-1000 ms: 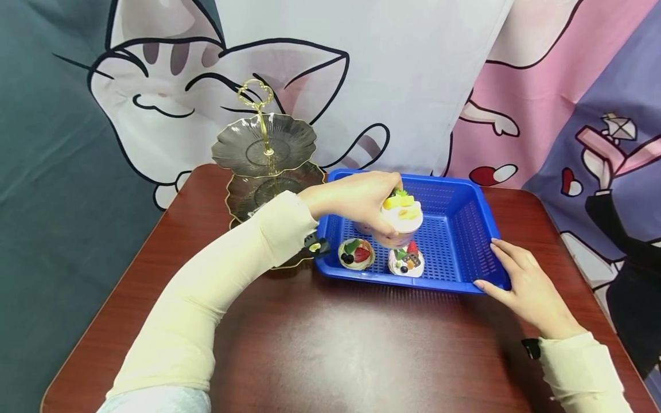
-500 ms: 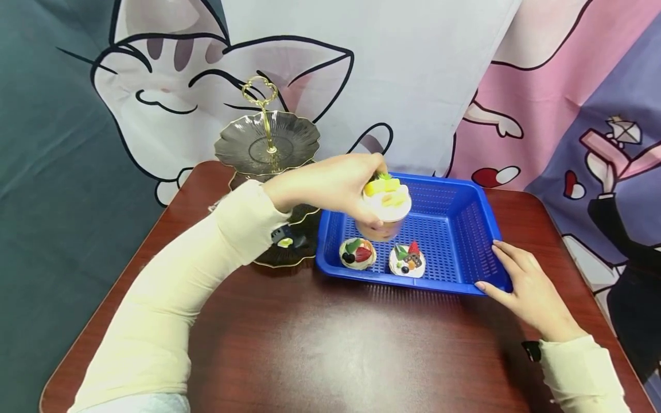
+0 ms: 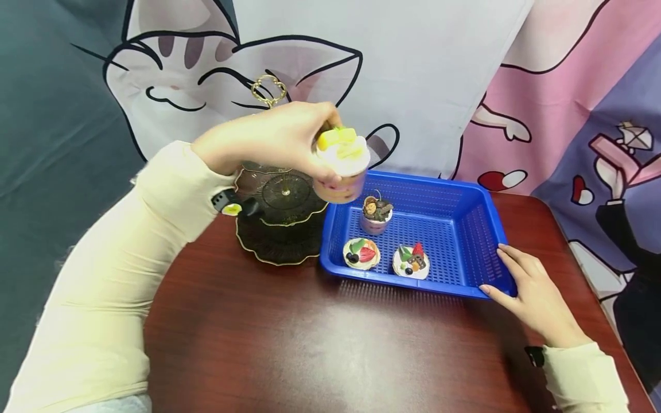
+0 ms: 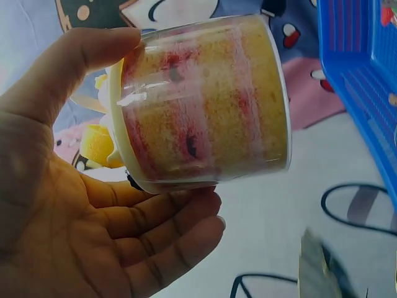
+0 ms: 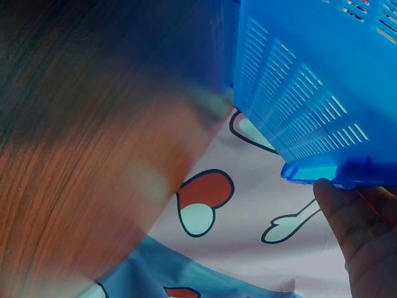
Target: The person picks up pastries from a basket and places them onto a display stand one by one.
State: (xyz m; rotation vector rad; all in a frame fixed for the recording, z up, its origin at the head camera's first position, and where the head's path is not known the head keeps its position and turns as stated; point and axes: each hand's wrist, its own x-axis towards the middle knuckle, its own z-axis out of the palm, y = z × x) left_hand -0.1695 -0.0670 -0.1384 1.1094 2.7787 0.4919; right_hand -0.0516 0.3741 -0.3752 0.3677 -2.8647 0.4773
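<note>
In the head view my left hand (image 3: 281, 137) holds a clear cup of layered cake (image 3: 341, 186) above the tiered stand and the basket's left end. White cream and yellow fruit pieces top the cup. Up close in the left wrist view, the cake cup (image 4: 208, 102) shows pink and yellow layers, with the thumb on one side and fingers on the other. My right hand (image 3: 534, 292) rests with extended fingers on the near right corner of the blue basket (image 3: 413, 285). In the right wrist view a fingertip touches the basket's rim; the other fingertips are hidden.
The basket contains a chocolate-topped cup (image 3: 376, 215), a strawberry-topped tart (image 3: 361, 254) and another fruit-and-chocolate dessert (image 3: 411, 262). A dark tiered stand (image 3: 279, 241) with gold edges and a gold handle (image 3: 268, 90) is left of it, partly hidden by my left arm. A cartoon curtain hangs behind the table (image 3: 330, 350).
My left hand has lifted the cake cup up and leftward out of the basket, uncovering the chocolate-topped cup. My right hand has stayed on the basket's corner.
</note>
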